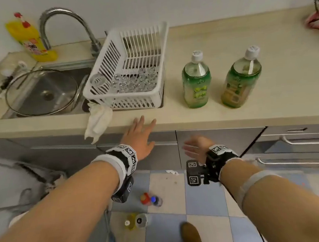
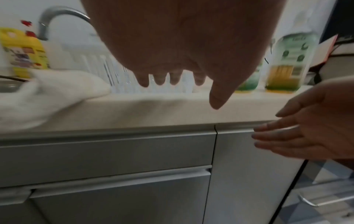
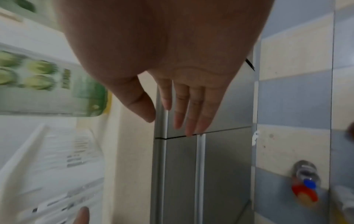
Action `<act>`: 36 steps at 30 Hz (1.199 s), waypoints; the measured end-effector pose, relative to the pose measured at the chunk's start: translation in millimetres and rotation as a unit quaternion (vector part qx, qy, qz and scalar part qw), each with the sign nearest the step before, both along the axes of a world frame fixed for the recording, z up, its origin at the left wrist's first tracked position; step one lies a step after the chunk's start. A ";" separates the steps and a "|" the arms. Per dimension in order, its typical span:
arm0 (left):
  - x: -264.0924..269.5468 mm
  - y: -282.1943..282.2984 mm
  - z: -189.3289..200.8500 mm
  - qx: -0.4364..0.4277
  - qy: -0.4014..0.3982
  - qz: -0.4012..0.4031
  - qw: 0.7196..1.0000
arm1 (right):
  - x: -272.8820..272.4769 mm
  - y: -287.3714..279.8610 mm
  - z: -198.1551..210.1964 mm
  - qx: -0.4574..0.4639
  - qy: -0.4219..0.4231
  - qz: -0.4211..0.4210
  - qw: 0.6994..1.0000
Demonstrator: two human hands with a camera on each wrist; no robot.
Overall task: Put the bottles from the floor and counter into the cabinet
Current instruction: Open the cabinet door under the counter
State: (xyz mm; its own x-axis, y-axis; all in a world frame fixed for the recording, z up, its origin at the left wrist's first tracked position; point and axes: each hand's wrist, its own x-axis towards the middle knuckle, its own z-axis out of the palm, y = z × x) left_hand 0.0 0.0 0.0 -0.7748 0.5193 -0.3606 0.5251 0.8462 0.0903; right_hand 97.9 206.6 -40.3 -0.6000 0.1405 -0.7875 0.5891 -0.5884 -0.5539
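Note:
Two green-labelled bottles with white caps stand on the beige counter (image 1: 224, 38): one (image 1: 196, 81) nearer the sink, one (image 1: 240, 79) to its right. Three small bottles stand on the tiled floor: a red-labelled, blue-capped one (image 1: 152, 199), a yellow one (image 1: 130, 222) and a clear one (image 1: 141, 220). My left hand (image 1: 142, 134) reaches with straight fingers to the counter's front edge and holds nothing. My right hand (image 1: 195, 146) hovers empty with fingers extended in front of the grey cabinet door (image 1: 220, 142), which is closed. The right wrist view shows its fingertips (image 3: 188, 127) near the door seam.
A white dish basket (image 1: 131, 69) of glasses sits over the steel sink (image 1: 44, 92), and a white cloth (image 1: 97, 122) hangs over the counter edge. A yellow detergent bottle (image 1: 30, 37) stands behind the tap. Drawers with metal handles (image 1: 301, 141) lie to the right. My shoe (image 1: 191, 235) is on the floor.

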 end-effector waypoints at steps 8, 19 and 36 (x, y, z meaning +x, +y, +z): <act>-11.1 15.1 -43.2 0.006 0.020 0.026 0.999 | -62.1 9.4 -49.2 -0.069 -0.003 -0.128 0.989; -4.7 24.6 -27.6 -0.023 -0.011 0.026 0.999 | 3.3 -7.0 -21.0 -0.061 -0.003 -0.094 0.994; 148.4 51.8 -18.1 -0.006 -0.074 -0.185 0.980 | 255.6 1.1 0.5 0.513 -0.275 0.194 0.790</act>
State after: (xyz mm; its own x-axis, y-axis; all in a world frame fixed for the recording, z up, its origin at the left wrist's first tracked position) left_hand 148.4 51.8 -18.1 -0.4726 0.7507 -0.4616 0.7788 0.6009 0.1800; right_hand 353.5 207.8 -39.7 -0.3615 0.7630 -0.5359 0.9323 0.2877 -0.2192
